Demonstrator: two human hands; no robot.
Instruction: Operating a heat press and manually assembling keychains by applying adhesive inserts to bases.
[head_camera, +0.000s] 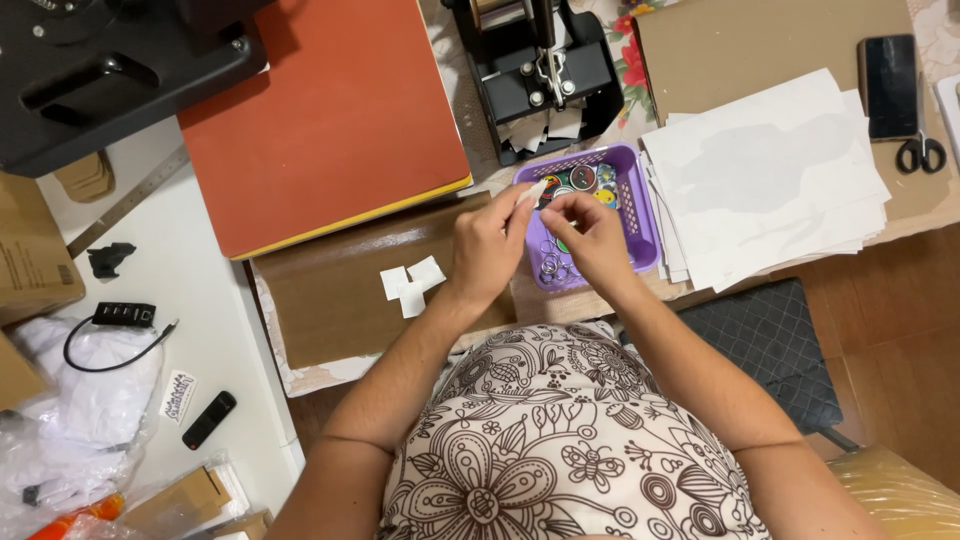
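— Report on the hands, please.

— Both are raised together over the near end of the purple basket (643, 225); the left hand (487, 245) has its fingertips pinched on a small white slip of paper (531, 192), which sticks up and away from the thumb; the right hand (592, 240) has its fingers curled in and bunched against the left, thumb and forefinger close together at the same spot; whether it grips the slip or something smaller, I cannot tell from here.

— And the basket?

— It sits on the table edge just beyond the hands; round picture badges (583, 178) lie at its far end, and small metal rings (553, 268) at its near end, partly hidden by the right hand.

— What lies around it?

— Just left of the left hand, three white paper scraps (411, 281) rest on a brown board (330, 310); beyond that, an orange pad (330, 120) with a yellow edge; a black press (545, 70) stands behind the basket with more scraps at its base; to the right, a loose stack of white sheets (770, 180) touches the basket's side; scissors (921, 152) and a dark phone (889, 85) lie at the far right, well apart from the hands.
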